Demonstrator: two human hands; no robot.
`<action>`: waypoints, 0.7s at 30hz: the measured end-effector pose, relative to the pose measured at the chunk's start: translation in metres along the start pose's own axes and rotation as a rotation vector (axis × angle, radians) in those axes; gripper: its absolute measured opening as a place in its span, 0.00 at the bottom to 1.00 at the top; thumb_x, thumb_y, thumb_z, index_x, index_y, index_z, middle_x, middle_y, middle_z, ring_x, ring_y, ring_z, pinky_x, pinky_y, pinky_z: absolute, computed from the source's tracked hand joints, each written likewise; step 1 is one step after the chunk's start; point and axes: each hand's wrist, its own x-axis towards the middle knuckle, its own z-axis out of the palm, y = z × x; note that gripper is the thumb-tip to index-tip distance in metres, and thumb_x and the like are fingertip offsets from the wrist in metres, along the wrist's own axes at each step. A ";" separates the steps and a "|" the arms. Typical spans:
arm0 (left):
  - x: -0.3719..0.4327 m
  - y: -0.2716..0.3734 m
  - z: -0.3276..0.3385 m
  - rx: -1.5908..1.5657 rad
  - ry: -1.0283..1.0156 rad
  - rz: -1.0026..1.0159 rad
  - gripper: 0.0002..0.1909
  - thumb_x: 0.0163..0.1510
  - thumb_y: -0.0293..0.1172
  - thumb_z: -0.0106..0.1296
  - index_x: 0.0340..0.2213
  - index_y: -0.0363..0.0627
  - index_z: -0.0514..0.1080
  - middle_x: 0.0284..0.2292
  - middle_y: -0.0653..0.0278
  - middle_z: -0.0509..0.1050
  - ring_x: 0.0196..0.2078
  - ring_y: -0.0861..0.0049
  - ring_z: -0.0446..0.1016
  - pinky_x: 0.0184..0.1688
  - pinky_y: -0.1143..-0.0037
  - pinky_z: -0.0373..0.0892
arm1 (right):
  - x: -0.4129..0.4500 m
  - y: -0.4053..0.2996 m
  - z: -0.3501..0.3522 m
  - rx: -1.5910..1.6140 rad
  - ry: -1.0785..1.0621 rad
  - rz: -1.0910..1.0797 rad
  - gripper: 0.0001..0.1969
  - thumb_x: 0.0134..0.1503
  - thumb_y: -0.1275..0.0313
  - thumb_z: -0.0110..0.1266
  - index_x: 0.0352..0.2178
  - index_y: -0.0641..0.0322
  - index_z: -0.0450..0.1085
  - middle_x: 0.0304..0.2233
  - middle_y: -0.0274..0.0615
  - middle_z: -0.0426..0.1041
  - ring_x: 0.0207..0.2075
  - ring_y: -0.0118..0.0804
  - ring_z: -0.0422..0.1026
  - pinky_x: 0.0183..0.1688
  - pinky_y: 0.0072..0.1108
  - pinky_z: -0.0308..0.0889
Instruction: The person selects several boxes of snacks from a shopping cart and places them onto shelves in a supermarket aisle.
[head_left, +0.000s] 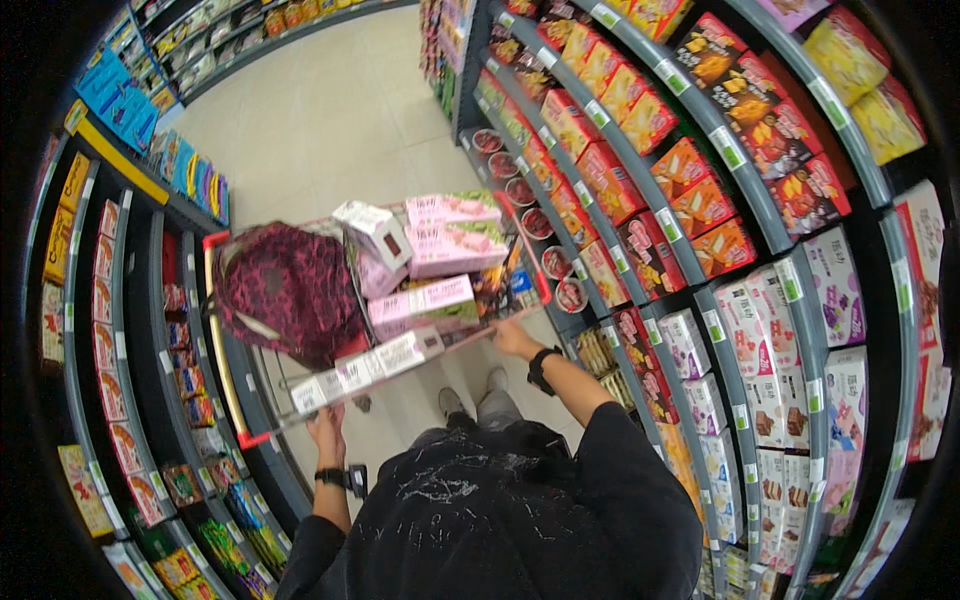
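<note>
A wire shopping cart with red corner pieces (259, 439) stands sideways before me. My left hand (328, 426) grips its near side rim towards the handle, below a long white carton (367, 367) lying along that edge. My right hand (514, 339) is closed on the same rim near the other end. In the cart are a dark backpack with a magenta pattern (289, 289), pink and green boxes (457, 246), a pink box (421, 306), a tilted white box (375, 231) and dark packages partly hidden beneath. The fingers of both hands are partly hidden.
Shelving with red, orange and white snack boxes (772, 322) rises close on the right. On the left, shelves hold boxed and bagged goods (112, 360), with a yellow shelf edge (124, 159) at the end. The tiled aisle floor (322, 112) extends beyond the cart.
</note>
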 end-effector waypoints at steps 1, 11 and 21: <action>0.011 0.002 0.005 -0.013 0.033 -0.004 0.22 0.58 0.27 0.50 0.50 0.40 0.53 0.45 0.52 0.70 0.43 0.65 0.74 0.45 0.70 0.74 | 0.012 -0.008 -0.009 0.014 -0.134 0.044 0.20 0.43 0.79 0.45 0.41 0.74 0.68 0.33 0.66 0.72 0.38 0.62 0.72 0.42 0.38 0.67; 0.096 0.027 0.051 0.049 0.099 0.097 0.12 0.58 0.29 0.50 0.41 0.35 0.66 0.41 0.59 0.72 0.42 0.74 0.73 0.45 0.74 0.73 | 0.103 -0.032 -0.036 -0.134 -0.236 0.037 0.32 0.48 0.78 0.47 0.57 0.69 0.53 0.47 0.70 0.64 0.49 0.65 0.65 0.51 0.40 0.62; 0.170 0.074 -0.004 0.114 -0.242 0.127 0.09 0.56 0.32 0.44 0.32 0.37 0.68 0.26 0.56 0.72 0.27 0.69 0.74 0.25 0.72 0.74 | 0.159 -0.052 -0.032 -0.059 -0.284 -0.048 0.32 0.49 0.74 0.50 0.58 0.63 0.53 0.43 0.61 0.69 0.46 0.58 0.69 0.46 0.40 0.67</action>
